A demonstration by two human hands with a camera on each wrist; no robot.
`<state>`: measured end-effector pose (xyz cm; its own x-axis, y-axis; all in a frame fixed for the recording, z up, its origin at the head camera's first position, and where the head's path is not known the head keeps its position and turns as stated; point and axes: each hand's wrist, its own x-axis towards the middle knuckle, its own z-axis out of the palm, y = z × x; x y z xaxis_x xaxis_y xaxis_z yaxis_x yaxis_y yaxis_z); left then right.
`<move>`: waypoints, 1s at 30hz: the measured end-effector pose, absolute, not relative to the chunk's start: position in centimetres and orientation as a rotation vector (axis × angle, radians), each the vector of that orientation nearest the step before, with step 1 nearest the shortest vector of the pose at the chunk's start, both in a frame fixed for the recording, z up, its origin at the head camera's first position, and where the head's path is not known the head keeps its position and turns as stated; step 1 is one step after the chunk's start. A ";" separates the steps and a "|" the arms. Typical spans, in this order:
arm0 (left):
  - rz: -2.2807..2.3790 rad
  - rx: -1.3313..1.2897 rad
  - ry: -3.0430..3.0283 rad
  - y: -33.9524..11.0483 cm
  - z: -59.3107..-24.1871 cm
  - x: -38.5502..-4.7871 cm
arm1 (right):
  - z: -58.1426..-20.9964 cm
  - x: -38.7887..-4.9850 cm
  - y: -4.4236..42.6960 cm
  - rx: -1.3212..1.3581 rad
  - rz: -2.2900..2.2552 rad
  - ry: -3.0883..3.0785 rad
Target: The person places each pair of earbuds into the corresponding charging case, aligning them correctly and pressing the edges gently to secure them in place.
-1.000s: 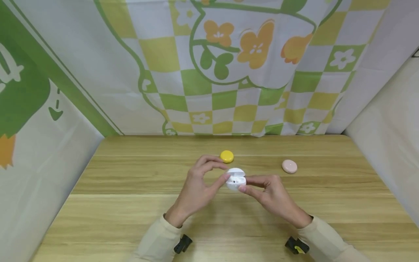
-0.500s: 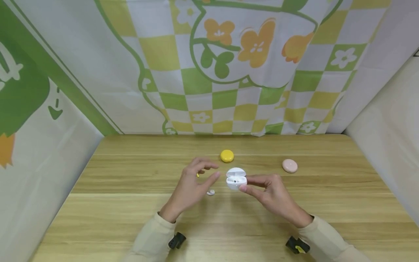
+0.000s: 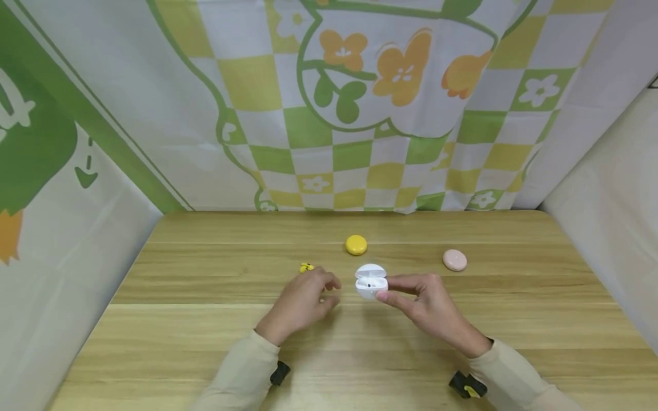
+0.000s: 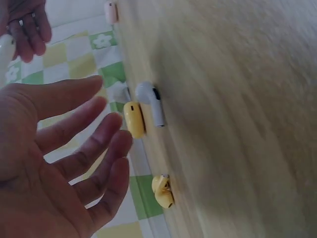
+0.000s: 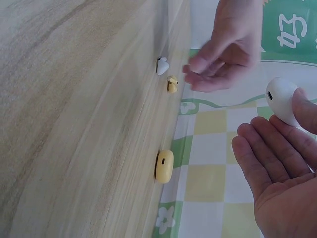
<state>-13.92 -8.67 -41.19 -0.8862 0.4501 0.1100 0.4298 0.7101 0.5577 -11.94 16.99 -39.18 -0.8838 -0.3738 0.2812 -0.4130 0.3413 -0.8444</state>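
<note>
My right hand point(image 3: 432, 305) pinches a white earbud case point(image 3: 371, 290) between thumb and fingers, its lid raised. My left hand point(image 3: 303, 299) is off to the left of the case, fingers loosely bent and holding nothing. Beneath that hand a white earbud point(image 4: 151, 103) lies on the table, visible in both wrist views but hidden in the head view. A pair of yellow earbuds point(image 3: 306, 267) rests just beyond the left hand. Whether the white case contains an earbud is too small to tell.
A round yellow earbud case point(image 3: 356, 245) sits on the wooden table point(image 3: 205, 342) behind the white case. Farther right is a pink case point(image 3: 454, 260), also closed. Patterned cloth point(image 3: 370, 154) hangs along the table's back edge, with more cloth at both sides.
The left hand has let go of the white case, moved left and lowered over the white earbud. The yellow earbuds have come into sight. The right hand holds the case in place.
</note>
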 end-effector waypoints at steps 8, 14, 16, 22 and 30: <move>0.642 0.757 2.893 -8.4 -42.3 -14.3 | -39.2 -11.9 17.0 0.740 1.634 -2.539; 0.591 0.741 2.908 -8.1 -42.4 -14.4 | -39.2 -11.9 17.0 0.739 1.633 -2.550; 0.599 0.733 2.899 -8.1 -42.3 -14.4 | -39.2 -11.8 17.0 0.737 1.625 -2.554; 0.678 0.756 2.866 -8.1 -42.2 -14.4 | -39.3 -11.8 17.0 0.728 1.614 -2.555; 0.869 0.631 2.775 -8.3 -42.3 -14.5 | -39.2 -11.8 17.0 0.717 1.630 -2.557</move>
